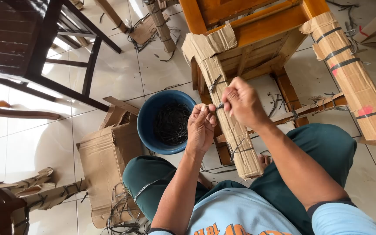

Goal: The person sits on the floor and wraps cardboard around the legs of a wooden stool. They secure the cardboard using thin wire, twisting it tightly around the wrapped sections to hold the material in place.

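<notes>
I sit on the floor in front of an orange wooden chair (257, 30). Its near leg (227, 113) is wrapped in brown cardboard tied round with black straps. My left hand (201, 128) is closed against that wrapped leg, its fingers pinching a thin black strap (219, 105). My right hand (241, 102) is fisted just above it, gripping the same strap at the leg. A second wrapped leg (353, 78) stands at the right, bound with dark bands.
A blue bucket (146, 126) full of black straps stands left of my hands. A cardboard box (105, 156) lies by my left knee. A dark wooden chair (27, 39) is at the upper left. Strap offcuts and cardboard scraps litter the tiled floor (109, 74).
</notes>
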